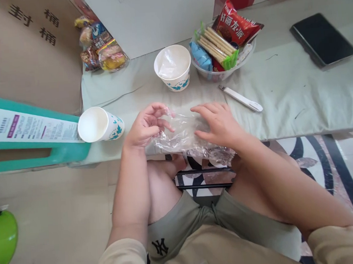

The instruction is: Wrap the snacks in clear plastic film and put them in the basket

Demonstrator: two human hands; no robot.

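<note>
A thin, crumpled clear plastic bag lies between my hands at the table's front edge, its lower end drooping over my lap. My left hand is at the bag's left side, fingers curled, with the film caught at the fingertips. On the right, my right hand hovers close over the bag with thumb and fingers spread; whether it touches the film is hard to tell. Behind them stands an upright paper cup with a clear plastic piece inside. Another paper cup lies on its side left of my left hand.
A clear bowl holds wrapped snacks at the back. In front of it lies a white utility knife. A black phone-like device rests at the right. Bagged snacks, a cardboard box and a teal carton are leftward.
</note>
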